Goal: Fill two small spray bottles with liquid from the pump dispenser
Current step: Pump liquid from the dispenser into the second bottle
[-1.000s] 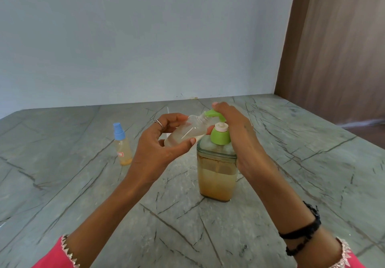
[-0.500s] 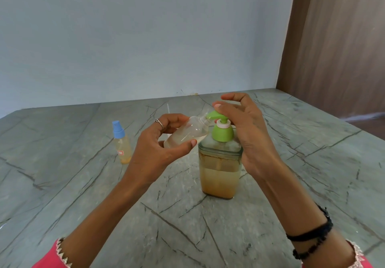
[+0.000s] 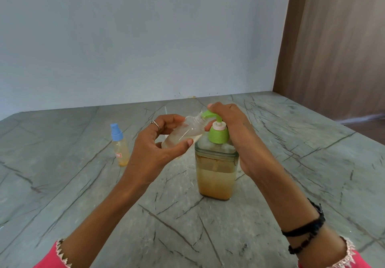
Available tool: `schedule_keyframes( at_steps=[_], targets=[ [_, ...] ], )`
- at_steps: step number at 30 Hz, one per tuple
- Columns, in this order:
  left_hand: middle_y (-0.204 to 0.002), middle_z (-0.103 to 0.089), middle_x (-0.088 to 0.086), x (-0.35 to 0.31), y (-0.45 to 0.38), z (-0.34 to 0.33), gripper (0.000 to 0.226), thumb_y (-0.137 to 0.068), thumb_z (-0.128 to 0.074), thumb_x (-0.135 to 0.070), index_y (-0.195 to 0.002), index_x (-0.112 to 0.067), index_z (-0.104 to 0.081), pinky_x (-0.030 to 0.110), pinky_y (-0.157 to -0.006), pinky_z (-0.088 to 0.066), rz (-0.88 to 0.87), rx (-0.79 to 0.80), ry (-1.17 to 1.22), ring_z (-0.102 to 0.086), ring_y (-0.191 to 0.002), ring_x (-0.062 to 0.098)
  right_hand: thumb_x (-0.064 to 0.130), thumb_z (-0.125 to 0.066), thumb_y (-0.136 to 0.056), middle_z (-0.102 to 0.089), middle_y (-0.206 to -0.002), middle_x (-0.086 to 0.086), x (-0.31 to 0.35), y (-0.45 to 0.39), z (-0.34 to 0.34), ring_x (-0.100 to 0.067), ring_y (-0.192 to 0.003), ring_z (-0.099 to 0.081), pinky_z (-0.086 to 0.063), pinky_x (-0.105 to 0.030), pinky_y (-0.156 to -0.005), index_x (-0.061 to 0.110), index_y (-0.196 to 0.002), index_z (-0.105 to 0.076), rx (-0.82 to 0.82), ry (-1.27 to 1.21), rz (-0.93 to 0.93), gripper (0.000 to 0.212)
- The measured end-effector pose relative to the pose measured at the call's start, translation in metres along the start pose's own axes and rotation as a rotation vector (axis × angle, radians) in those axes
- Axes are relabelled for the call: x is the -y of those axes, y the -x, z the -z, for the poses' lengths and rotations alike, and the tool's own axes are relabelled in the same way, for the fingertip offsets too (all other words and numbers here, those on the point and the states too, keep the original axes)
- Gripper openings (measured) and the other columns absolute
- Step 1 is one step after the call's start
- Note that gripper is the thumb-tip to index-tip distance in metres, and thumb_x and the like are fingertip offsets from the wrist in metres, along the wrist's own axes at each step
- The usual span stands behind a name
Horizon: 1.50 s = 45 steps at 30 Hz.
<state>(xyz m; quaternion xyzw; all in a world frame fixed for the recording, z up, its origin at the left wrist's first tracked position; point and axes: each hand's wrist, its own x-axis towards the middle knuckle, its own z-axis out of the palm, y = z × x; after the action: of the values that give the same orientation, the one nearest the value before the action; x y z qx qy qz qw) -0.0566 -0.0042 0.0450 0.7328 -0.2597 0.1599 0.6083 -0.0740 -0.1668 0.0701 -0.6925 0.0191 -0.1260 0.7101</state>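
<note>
Since half a second ago the right hand (image 3: 233, 130) has come down from a raised, fingers-spread pose and now lies over the green pump head (image 3: 210, 115), fingers curled on top of it; the dispenser stands in the same spot.

Surface: grey-green stone slab (image 3: 83, 184) with dark branching veins, matt, running back to a plain pale blue wall (image 3: 145, 38). Brown wood-grain panel (image 3: 337, 49) at far right.

Left to right:
- Capped spray bottle (image 3: 119, 149): small, upright on the slab, well apart from the hands. Clear plastic body, amber liquid inside, light blue spray cap, small white label with red marking.
- Left hand (image 3: 152, 149): ring on one finger, thumb and fingers wrapped around an open spray bottle (image 3: 185, 132). Bottle is uncapped, translucent plastic, tilted with neck up and to the right, held in the air; its mouth meets the green spout. Pale cloudy liquid sits in the lower part.
- Pump dispenser (image 3: 215, 176): squarish clear container, standing on the slab, amber liquid to roughly mid-height with a brownish residue line above. Green rounded collar, white stem, green pump head.
- Right hand: closed down on the pump head, thumb near the small bottle's neck. Black thread bands on the wrist; pink sleeve cuffs with pale trim on both arms.
</note>
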Motion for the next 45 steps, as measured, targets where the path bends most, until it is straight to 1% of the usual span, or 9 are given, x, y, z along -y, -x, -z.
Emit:
schedule_keyframes(
  at_steps=[5,11,17,24,28,31,36,40,45],
  targets=[
    [-0.089,-0.064,-0.029,0.003,0.0,0.001,0.039,-0.054,-0.075,-0.038,-0.09,-0.038,-0.06,0.015,-0.064,-0.053,0.002,0.001,-0.02,-0.058,-0.091,-0.006,0.033,-0.057,-0.088,-0.067,-0.06,0.009,0.002,-0.007,0.005,0.0,-0.052,-0.058,-0.043,-0.011,-0.043,0.02,-0.095,-0.051,0.071,0.03,0.004,0.015],
    [-0.088,-0.064,-0.032,0.004,-0.001,0.003,0.04,-0.05,-0.068,-0.048,-0.088,-0.041,-0.059,0.014,-0.064,-0.054,0.0,0.022,-0.04,-0.057,-0.089,-0.01,0.033,-0.054,-0.092,-0.067,-0.066,0.011,0.003,-0.007,0.011,-0.004,-0.067,-0.06,-0.048,-0.014,-0.055,0.019,-0.096,-0.052,0.139,0.082,0.014,0.014],
    [-0.088,-0.065,-0.029,0.003,-0.002,0.002,0.039,-0.053,-0.076,-0.038,-0.089,-0.04,-0.06,0.013,-0.06,-0.052,0.005,0.026,-0.027,-0.058,-0.089,-0.008,0.044,-0.055,-0.087,-0.071,-0.082,0.006,0.001,-0.001,0.01,-0.011,-0.082,-0.063,-0.048,-0.027,-0.076,0.016,-0.104,-0.055,0.121,0.055,-0.019,0.033],
    [-0.09,-0.066,-0.027,0.002,0.0,0.003,0.042,-0.05,-0.069,-0.05,-0.089,-0.039,-0.061,0.017,-0.071,-0.054,0.004,0.018,-0.043,-0.06,-0.091,-0.003,0.05,-0.059,-0.082,-0.072,-0.079,0.005,0.003,-0.001,0.01,-0.007,-0.073,-0.063,-0.047,-0.025,-0.07,0.016,-0.109,-0.054,0.118,0.037,-0.048,0.044],
    [-0.089,-0.067,-0.027,0.002,0.0,0.003,0.041,-0.051,-0.068,-0.05,-0.089,-0.038,-0.061,0.012,-0.072,-0.051,-0.012,0.015,-0.052,-0.061,-0.089,-0.002,0.052,-0.064,-0.079,-0.074,-0.077,0.007,0.003,-0.01,0.013,-0.015,-0.093,-0.065,-0.045,-0.042,-0.098,0.016,-0.112,-0.054,0.161,0.044,-0.073,0.05],
    [-0.09,-0.067,-0.026,0.002,-0.001,0.002,0.039,-0.051,-0.069,-0.048,-0.088,-0.038,-0.062,0.01,-0.076,-0.049,-0.014,0.023,-0.047,-0.061,-0.088,-0.003,0.046,-0.063,-0.083,-0.074,-0.076,0.005,0.002,-0.015,0.016,-0.019,-0.098,-0.064,-0.042,-0.046,-0.102,0.015,-0.106,-0.055,0.184,0.031,-0.064,0.039],
    [-0.089,-0.066,-0.027,0.004,-0.001,0.004,0.035,-0.05,-0.069,-0.05,-0.084,-0.044,-0.063,0.009,-0.072,-0.049,-0.009,0.034,-0.069,-0.061,-0.087,-0.004,0.036,-0.055,-0.091,-0.067,-0.073,0.008,0.005,-0.014,0.016,-0.006,-0.078,-0.059,-0.047,-0.028,-0.088,0.013,-0.107,-0.053,0.203,0.067,-0.021,0.028],
    [-0.091,-0.065,-0.029,0.003,-0.002,0.004,0.035,-0.05,-0.068,-0.052,-0.084,-0.056,-0.061,0.01,-0.074,-0.05,-0.011,0.052,-0.094,-0.06,-0.089,-0.004,0.041,-0.056,-0.089,-0.067,-0.08,0.007,0.004,-0.012,0.017,-0.01,-0.086,-0.061,-0.047,-0.028,-0.086,0.017,-0.1,-0.054,0.215,0.072,-0.024,0.026],
    [-0.089,-0.066,-0.029,0.001,0.0,0.002,0.037,-0.05,-0.067,-0.052,-0.085,-0.044,-0.062,0.009,-0.074,-0.05,0.011,0.032,-0.066,-0.061,-0.087,-0.006,0.059,-0.041,-0.09,-0.067,-0.071,0.023,-0.004,0.003,0.008,0.006,-0.074,-0.059,-0.042,-0.016,-0.062,0.022,-0.099,-0.054,0.099,0.125,0.091,0.04]
  ],
)
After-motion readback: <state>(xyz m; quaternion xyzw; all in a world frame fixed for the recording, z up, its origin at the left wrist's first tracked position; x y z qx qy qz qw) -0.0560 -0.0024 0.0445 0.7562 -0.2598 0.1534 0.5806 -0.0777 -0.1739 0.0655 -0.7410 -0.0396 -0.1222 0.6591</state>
